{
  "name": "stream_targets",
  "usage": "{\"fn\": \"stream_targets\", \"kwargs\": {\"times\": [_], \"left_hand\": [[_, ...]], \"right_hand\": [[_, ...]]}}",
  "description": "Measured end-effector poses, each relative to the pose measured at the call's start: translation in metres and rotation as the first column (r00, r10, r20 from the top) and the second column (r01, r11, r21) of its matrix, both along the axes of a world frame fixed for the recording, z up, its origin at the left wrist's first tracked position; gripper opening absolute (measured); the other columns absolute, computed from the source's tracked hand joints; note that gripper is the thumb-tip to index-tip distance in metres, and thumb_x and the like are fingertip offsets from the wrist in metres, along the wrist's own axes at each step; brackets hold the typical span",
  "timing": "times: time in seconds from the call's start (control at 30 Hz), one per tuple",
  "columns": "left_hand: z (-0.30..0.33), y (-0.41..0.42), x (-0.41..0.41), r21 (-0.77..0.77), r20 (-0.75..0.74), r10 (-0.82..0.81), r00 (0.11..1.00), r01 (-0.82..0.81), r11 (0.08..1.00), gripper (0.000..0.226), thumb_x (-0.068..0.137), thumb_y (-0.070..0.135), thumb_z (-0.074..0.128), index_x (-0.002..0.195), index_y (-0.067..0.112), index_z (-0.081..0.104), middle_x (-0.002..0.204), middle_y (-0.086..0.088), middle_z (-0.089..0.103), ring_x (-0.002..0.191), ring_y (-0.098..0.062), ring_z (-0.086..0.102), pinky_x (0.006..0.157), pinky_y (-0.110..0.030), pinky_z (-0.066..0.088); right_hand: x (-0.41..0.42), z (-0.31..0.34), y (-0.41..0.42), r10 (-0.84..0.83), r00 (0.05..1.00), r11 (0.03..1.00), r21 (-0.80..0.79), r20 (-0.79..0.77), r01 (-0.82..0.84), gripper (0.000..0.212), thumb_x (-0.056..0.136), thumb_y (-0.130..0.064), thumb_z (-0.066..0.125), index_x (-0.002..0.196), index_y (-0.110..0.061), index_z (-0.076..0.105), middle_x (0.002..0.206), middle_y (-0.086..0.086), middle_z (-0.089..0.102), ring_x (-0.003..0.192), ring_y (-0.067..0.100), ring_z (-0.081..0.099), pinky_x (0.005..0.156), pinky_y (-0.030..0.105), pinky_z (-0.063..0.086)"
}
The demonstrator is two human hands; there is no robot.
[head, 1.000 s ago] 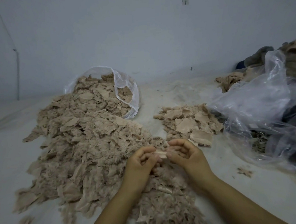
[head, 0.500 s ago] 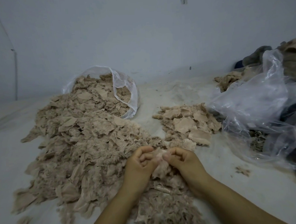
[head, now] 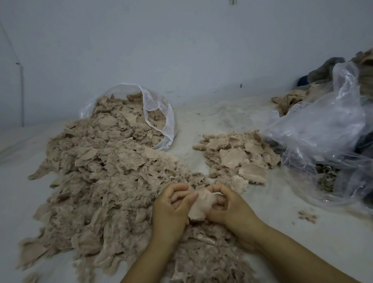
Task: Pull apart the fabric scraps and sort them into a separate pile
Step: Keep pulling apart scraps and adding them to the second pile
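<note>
- Head view, hands: your left hand (head: 170, 206) and right hand (head: 227, 204) meet over the near edge of the big heap, both holding one pale fabric scrap (head: 202, 205) between them. Left thumb and fingers (head: 180, 187) are curled round its left edge; the right fingers are curled round its right side, thumb arched on top.
- Head view, supply: the big heap of fluffy scraps (head: 109, 186) spreads across the left of the table (head: 276, 245) and spills out of a clear plastic bag (head: 157, 112) lying on its side at the back.
- Head view, sorted pile: a smaller pile (head: 237, 155) of flatter pieces sits just right of the heap, beyond your right hand and near it.
- Head view, surroundings: crumpled clear plastic sheeting (head: 326, 131) lies over dark things at the right; one stray bit (head: 307, 215) lies alone on the table.
- Step in hand, as I judge it: you are at the pulling stage, with the scrap gripped on both sides but not yet visibly split.
- Next move, as I judge it: pull your hands outward in opposite directions, keep both pinches firm so the soft piece does not slip, then carry the separated part to the smaller pile, not back onto the heap.
</note>
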State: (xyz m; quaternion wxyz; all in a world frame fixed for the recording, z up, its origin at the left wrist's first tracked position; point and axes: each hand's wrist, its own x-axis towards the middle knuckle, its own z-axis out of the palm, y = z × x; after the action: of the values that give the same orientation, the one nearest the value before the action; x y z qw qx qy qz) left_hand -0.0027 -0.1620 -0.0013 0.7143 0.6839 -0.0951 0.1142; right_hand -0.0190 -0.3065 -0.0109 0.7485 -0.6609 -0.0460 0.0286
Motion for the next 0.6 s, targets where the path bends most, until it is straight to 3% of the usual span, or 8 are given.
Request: {"fn": "stream_targets", "kwargs": {"times": [0.07, 0.17, 0.2, 0.3, 0.43, 0.5, 0.6], "left_hand": [[0.0005, 0.0012, 0.0008, -0.019, 0.010, 0.012, 1.000, -0.012, 1.000, 0.016, 0.078, 0.005, 0.071, 0.086, 0.015, 0.062, 0.071, 0.002, 0.072, 0.055, -0.004, 0.064, 0.046, -0.012, 0.046], [-0.0006, -0.0010, -0.0009, 0.025, 0.038, -0.017, 0.999, 0.016, 1.000, 0.016, 0.078, 0.006, 0.072, 0.086, 0.018, 0.063, 0.077, 0.002, 0.073, 0.069, -0.008, 0.069, 0.057, -0.014, 0.051], [-0.0012, -0.0021, -0.0018, 0.042, 0.042, -0.022, 0.999, 0.020, 0.999, 0.017, 0.078, 0.007, 0.072, 0.086, 0.018, 0.064, 0.077, 0.003, 0.073, 0.070, -0.008, 0.070, 0.058, -0.014, 0.051], [-0.0011, -0.0024, -0.0014, 0.001, 0.025, -0.006, 1.000, 0.006, 1.000, 0.017, 0.077, 0.006, 0.073, 0.086, 0.017, 0.064, 0.075, 0.001, 0.073, 0.062, -0.007, 0.068, 0.052, -0.013, 0.049], [0.0018, 0.0009, 0.0020, -0.097, -0.018, 0.031, 0.999, -0.032, 0.995, 0.014, 0.077, 0.004, 0.071, 0.085, 0.012, 0.063, 0.072, -0.001, 0.072, 0.045, -0.002, 0.058, 0.040, -0.014, 0.042], [0.0027, 0.0016, 0.0018, -0.108, -0.019, 0.027, 0.999, -0.029, 0.994, 0.015, 0.076, 0.006, 0.071, 0.087, 0.011, 0.063, 0.072, -0.002, 0.073, 0.046, -0.003, 0.058, 0.040, -0.015, 0.043], [0.0019, -0.0006, -0.0023, -0.064, -0.021, -0.036, 0.999, 0.034, 0.997, 0.015, 0.078, 0.009, 0.071, 0.090, 0.011, 0.062, 0.073, -0.003, 0.072, 0.049, -0.007, 0.059, 0.040, -0.017, 0.043]], "right_hand": [[-0.0013, 0.0006, -0.0001, 0.025, 1.000, 0.999, 0.033, 0.000, -0.025, 0.039, 0.078, 0.001, 0.069, 0.111, -0.015, 0.056, 0.090, 0.007, 0.072, 0.080, 0.022, 0.065, 0.070, 0.030, 0.053], [-0.0038, 0.0031, 0.0011, 0.047, 0.997, 0.992, 0.116, -0.053, -0.041, 0.047, 0.074, -0.029, 0.081, 0.115, -0.024, 0.058, 0.098, 0.013, 0.068, 0.085, 0.019, 0.070, 0.072, 0.027, 0.054], [-0.0034, 0.0033, 0.0004, 0.035, 0.998, 0.996, 0.089, -0.061, -0.029, 0.049, 0.074, -0.029, 0.080, 0.117, -0.025, 0.057, 0.097, 0.011, 0.069, 0.081, 0.016, 0.070, 0.070, 0.025, 0.055], [-0.0031, 0.0038, -0.0004, 0.050, 0.997, 0.997, 0.060, -0.057, -0.047, 0.045, 0.080, 0.001, 0.071, 0.115, -0.023, 0.055, 0.080, 0.007, 0.072, 0.062, 0.016, 0.066, 0.060, 0.025, 0.054], [-0.0027, 0.0035, -0.0008, 0.135, 0.990, 0.989, 0.076, -0.052, -0.131, 0.057, 0.079, 0.019, 0.060, 0.122, -0.018, 0.052, 0.092, 0.016, 0.071, 0.070, 0.022, 0.066, 0.066, 0.030, 0.057], [-0.0009, 0.0030, -0.0028, 0.151, 0.987, 0.981, 0.133, -0.049, -0.144, 0.054, 0.082, 0.016, 0.057, 0.125, -0.017, 0.051, 0.095, 0.018, 0.070, 0.076, 0.025, 0.067, 0.067, 0.031, 0.057], [-0.0045, 0.0054, -0.0017, 0.179, 0.983, 0.961, 0.221, -0.041, -0.166, 0.041, 0.086, -0.007, 0.066, 0.123, -0.016, 0.053, 0.097, 0.016, 0.071, 0.081, 0.025, 0.068, 0.065, 0.031, 0.057]]}}
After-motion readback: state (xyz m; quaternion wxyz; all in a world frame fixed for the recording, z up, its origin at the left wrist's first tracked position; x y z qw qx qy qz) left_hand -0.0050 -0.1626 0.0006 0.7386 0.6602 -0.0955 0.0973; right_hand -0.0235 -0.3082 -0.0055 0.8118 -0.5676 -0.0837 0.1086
